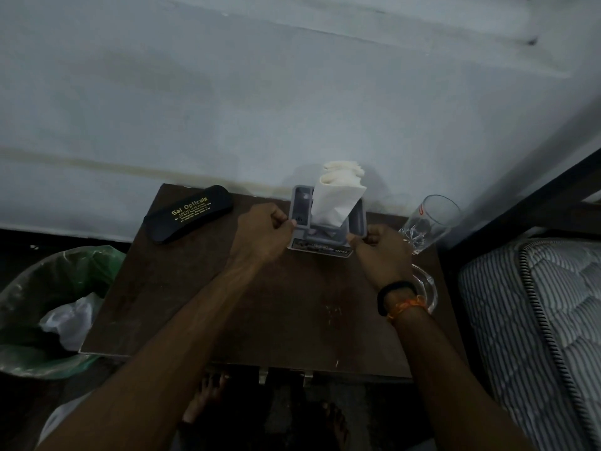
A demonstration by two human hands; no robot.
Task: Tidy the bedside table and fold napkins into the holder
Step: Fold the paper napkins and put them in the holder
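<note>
On the table (pixel 201 307), both hands grip the napkin holder (pixel 356 219).

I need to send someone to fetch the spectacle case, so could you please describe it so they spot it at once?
Find the dark brown bedside table against the pale wall. At its far left corner, left of the grey napkin holder, lies the spectacle case. It is the only long black rounded thing, with gold lettering on its lid.

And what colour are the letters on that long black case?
Gold, or yellowish, on the black case. The head view, the only one, shows them.
</note>
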